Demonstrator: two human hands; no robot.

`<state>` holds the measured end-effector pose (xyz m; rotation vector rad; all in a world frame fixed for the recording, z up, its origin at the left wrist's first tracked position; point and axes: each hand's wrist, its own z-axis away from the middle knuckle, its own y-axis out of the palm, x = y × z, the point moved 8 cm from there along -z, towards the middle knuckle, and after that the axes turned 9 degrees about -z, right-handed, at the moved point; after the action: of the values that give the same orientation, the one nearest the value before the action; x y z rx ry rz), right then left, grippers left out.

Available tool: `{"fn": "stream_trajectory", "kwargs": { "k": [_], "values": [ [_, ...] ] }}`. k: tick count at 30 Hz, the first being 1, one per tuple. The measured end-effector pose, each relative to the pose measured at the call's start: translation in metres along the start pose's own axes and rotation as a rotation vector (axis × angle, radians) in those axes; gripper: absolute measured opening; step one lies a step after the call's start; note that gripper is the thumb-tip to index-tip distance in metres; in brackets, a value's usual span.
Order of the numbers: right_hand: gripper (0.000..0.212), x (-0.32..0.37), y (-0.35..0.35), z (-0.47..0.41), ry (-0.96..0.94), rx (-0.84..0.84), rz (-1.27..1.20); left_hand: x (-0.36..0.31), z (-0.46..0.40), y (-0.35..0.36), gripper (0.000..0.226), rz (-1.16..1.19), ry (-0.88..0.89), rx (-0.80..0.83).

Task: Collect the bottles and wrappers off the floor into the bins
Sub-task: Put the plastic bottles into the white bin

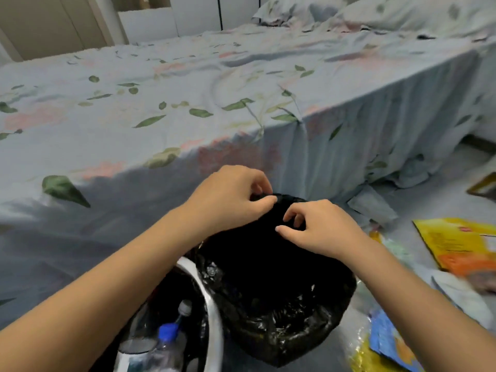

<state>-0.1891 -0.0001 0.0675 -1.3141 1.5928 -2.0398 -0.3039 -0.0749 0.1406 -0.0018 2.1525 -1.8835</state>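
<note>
A black plastic bin bag (pixel 271 285) stands bunched up on the floor in front of me. My left hand (pixel 230 197) pinches the bag's top edge between thumb and fingers. My right hand (pixel 319 226) pinches the same bunched top just to the right. A white-rimmed bin (pixel 212 304) sits at the lower left and holds clear plastic bottles (pixel 166 342), one with a blue cap. Wrappers lie on the floor at the right: a yellow and orange packet (pixel 461 245) and a blue and yellow one (pixel 386 342).
A bed with a pale floral sheet (pixel 188 103) fills the view ahead, its side hanging down to the floor just behind the bag. Pillows (pixel 349 12) lie at the far end. A white paper (pixel 461 296) lies among the wrappers on the right.
</note>
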Motion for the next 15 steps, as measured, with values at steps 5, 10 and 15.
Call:
{"fn": "stream_trajectory", "kwargs": {
  "k": [5, 10, 15],
  "values": [
    [0.047, -0.098, -0.042, 0.021, 0.228, -0.150, -0.002, -0.067, -0.097, 0.049, 0.042, -0.169, 0.091, 0.097],
    [0.052, -0.200, -0.034, 0.063, 0.460, -0.170, -0.114, -0.094, -0.164, 0.118, 0.038, -0.111, 0.096, 0.290],
    [0.045, -0.258, 0.003, 0.097, 0.553, -0.107, -0.090, -0.097, -0.208, 0.202, 0.045, -0.245, 0.048, 0.547]
  ]
}}
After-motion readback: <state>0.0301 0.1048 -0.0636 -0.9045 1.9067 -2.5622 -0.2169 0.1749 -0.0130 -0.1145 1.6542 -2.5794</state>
